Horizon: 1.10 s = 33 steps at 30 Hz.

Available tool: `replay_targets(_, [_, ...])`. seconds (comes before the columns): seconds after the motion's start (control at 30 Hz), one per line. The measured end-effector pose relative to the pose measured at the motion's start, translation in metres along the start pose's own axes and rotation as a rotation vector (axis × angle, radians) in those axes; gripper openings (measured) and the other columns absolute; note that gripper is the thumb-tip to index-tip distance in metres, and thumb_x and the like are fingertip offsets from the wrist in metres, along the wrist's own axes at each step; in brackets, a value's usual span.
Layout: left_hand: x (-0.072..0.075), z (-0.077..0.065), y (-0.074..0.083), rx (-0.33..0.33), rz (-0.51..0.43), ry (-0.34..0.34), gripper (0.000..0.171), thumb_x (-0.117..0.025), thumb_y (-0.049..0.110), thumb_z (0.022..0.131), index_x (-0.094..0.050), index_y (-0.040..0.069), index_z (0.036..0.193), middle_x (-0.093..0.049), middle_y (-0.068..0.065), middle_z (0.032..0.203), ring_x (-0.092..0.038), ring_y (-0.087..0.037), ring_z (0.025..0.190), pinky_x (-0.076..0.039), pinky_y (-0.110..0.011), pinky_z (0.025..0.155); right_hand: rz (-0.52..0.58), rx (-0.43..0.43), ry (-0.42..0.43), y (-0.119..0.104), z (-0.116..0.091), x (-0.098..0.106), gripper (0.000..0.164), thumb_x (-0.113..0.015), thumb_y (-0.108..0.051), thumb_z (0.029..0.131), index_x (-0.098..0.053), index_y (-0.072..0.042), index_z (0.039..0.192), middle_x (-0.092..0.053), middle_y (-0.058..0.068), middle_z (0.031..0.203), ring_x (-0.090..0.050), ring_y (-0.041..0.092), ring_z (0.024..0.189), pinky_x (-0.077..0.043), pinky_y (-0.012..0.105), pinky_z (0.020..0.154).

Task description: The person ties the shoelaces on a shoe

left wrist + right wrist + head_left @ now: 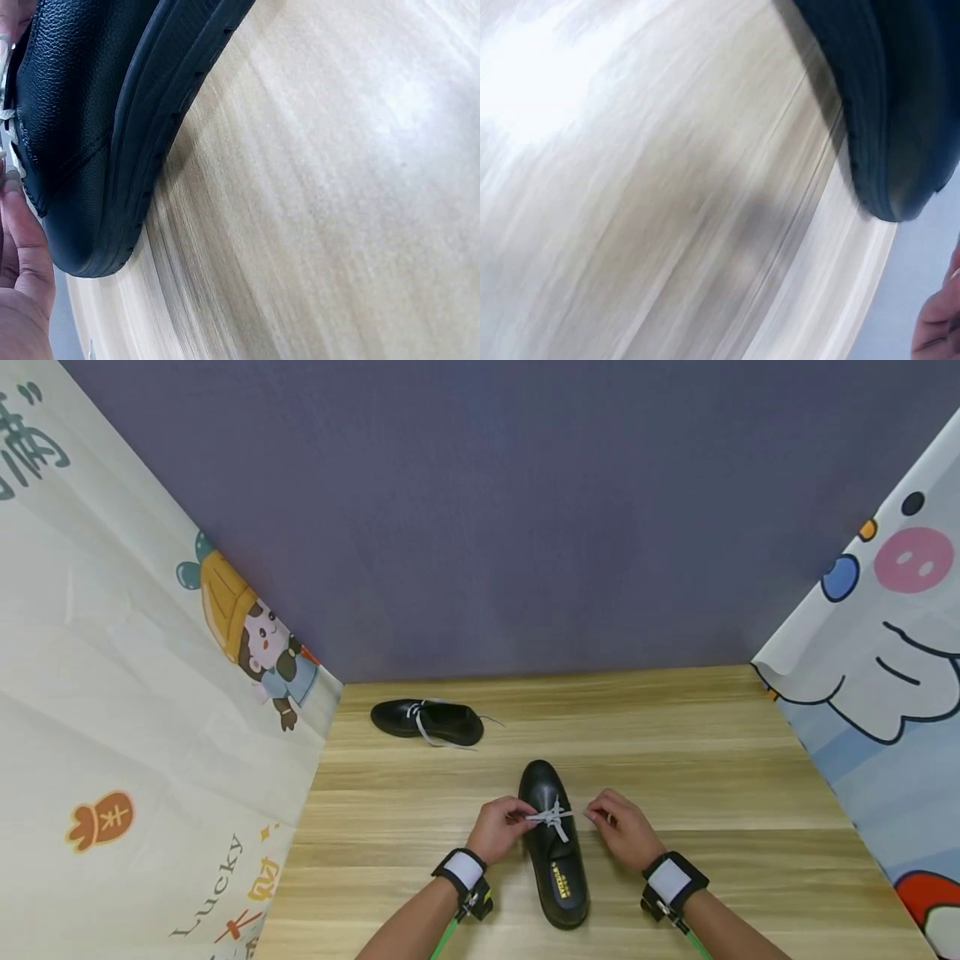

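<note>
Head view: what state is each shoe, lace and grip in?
Near shoe, upright, toe pointing away
Near lace, drawn together; knot or bow unclear
Far shoe, upright, toe pointing left
Far lace, untied, ends loose
Left grip, pinching near lace
Right grip, curled; hold on near lace unclear

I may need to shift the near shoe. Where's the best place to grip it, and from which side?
Probably the heel of the near shoe, from the person's side and slightly above, thumb inside and fingers outside. The toe points away, the opening faces up, and the heel sits clear of the white laces, the left hand and the right hand.
</note>
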<state>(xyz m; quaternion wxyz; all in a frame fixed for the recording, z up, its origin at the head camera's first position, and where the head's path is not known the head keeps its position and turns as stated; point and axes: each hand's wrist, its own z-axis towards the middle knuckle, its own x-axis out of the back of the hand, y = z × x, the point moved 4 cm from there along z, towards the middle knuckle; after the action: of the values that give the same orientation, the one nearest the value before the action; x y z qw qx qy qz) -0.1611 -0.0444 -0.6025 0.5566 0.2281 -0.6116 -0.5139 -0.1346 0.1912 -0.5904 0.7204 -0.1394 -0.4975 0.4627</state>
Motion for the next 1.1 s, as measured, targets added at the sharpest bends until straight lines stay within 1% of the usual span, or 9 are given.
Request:
replay_targets(0.13, [-0.001, -0.001, 0.000, -0.016, 0.001, 0.004, 0.007, -0.078, 0.004, 0.085, -0.076, 0.006, 0.092, -0.067, -0.002, 0.082, -0.060, -0.003, 0.074, -0.052, -0.020, 0.068, -0.011, -0.002, 0.019, 0.002, -0.001, 0.000, 0.006, -0.072, -0.003, 0.091, -0.066, -0.006, 0.091, -0.056, -0.009, 0.086, -0.049, 0.002, 0.073, -0.043, 0.019, 0.060])
replay_targets(0.23, [-0.001, -0.002, 0.002, -0.034, 0.018, 0.003, 0.007, -0.078, 0.004, 0.086, -0.076, 0.006, 0.092, -0.067, -0.002, 0.083, -0.060, -0.002, 0.074, -0.053, -0.020, 0.068, -0.017, -0.042, 0.029, -0.006, -0.001, -0.004, 0.023, -0.080, 0.001, 0.081, -0.061, -0.005, 0.091, -0.051, -0.008, 0.083, -0.047, 0.003, 0.071, -0.041, 0.018, 0.059])
replay_targets(0.3, [-0.001, -0.001, 0.004, -0.046, 0.032, 0.001, 0.007, -0.078, 0.004, 0.086, -0.076, 0.006, 0.092, -0.067, -0.002, 0.084, -0.059, -0.001, 0.074, -0.053, -0.019, 0.068, -0.017, -0.042, 0.014, -0.016, -0.001, -0.010, 0.030, -0.085, -0.005, 0.078, -0.058, -0.007, 0.092, -0.048, -0.007, 0.082, -0.046, 0.004, 0.070, -0.040, 0.018, 0.058])
replay_targets(0.43, [0.000, 0.000, 0.008, -0.071, 0.068, -0.001, 0.006, -0.078, 0.005, 0.086, -0.077, 0.007, 0.092, -0.069, -0.002, 0.086, -0.059, -0.002, 0.076, -0.052, -0.018, 0.069, -0.060, 0.012, -0.067, -0.032, -0.001, -0.024, 0.036, -0.089, -0.023, 0.075, -0.059, -0.013, 0.092, -0.046, -0.008, 0.082, -0.042, 0.001, 0.068, -0.037, 0.016, 0.057])
replay_targets(0.5, [0.001, 0.000, 0.010, -0.086, 0.079, -0.001, 0.005, -0.078, 0.005, 0.086, -0.078, 0.006, 0.091, -0.070, -0.002, 0.086, -0.060, -0.003, 0.077, -0.052, -0.018, 0.069, -0.106, 0.032, -0.086, -0.036, -0.002, -0.031, 0.034, -0.089, -0.025, 0.076, -0.060, -0.015, 0.092, -0.045, -0.009, 0.082, -0.040, -0.002, 0.068, -0.035, 0.014, 0.057])
replay_targets(0.67, [0.001, 0.001, 0.012, -0.110, 0.108, -0.012, 0.004, -0.078, 0.004, 0.085, -0.078, 0.006, 0.089, -0.073, -0.003, 0.087, -0.063, -0.004, 0.079, -0.051, -0.017, 0.071, -0.125, 0.063, -0.050, -0.038, -0.001, -0.035, 0.025, -0.086, -0.008, 0.078, -0.065, -0.015, 0.088, -0.048, -0.010, 0.085, -0.044, -0.003, 0.071, -0.039, 0.013, 0.059])
replay_targets(0.83, [0.002, 0.001, 0.014, -0.162, 0.171, 0.000, 0.005, -0.079, 0.004, 0.084, -0.079, 0.007, 0.088, -0.074, -0.003, 0.085, -0.066, -0.006, 0.080, -0.051, -0.016, 0.072, -0.127, 0.098, -0.051, -0.038, 0.002, -0.031, 0.011, -0.074, -0.009, 0.090, -0.065, -0.014, 0.091, -0.052, -0.009, 0.092, -0.051, 0.001, 0.078, -0.046, 0.019, 0.065])
replay_targets(0.9, [0.002, 0.002, 0.014, -0.183, 0.192, 0.010, 0.005, -0.079, 0.005, 0.084, -0.079, 0.008, 0.088, -0.074, -0.003, 0.085, -0.067, -0.006, 0.079, -0.051, -0.015, 0.072, -0.148, 0.104, -0.061, -0.038, 0.004, -0.029, 0.009, -0.071, -0.009, 0.092, -0.063, -0.013, 0.093, -0.053, -0.008, 0.093, -0.054, 0.002, 0.079, -0.048, 0.022, 0.066])
replay_targets(1.1, [0.001, 0.001, 0.015, -0.262, 0.263, 0.034, 0.004, -0.080, 0.007, 0.083, -0.079, 0.008, 0.087, -0.073, 0.000, 0.082, -0.067, -0.006, 0.076, -0.049, -0.014, 0.071, -0.182, 0.155, -0.077, -0.036, 0.006, -0.024, 0.020, -0.078, 0.000, 0.083, -0.064, -0.010, 0.094, -0.058, -0.006, 0.090, -0.057, 0.003, 0.077, -0.050, 0.023, 0.064])
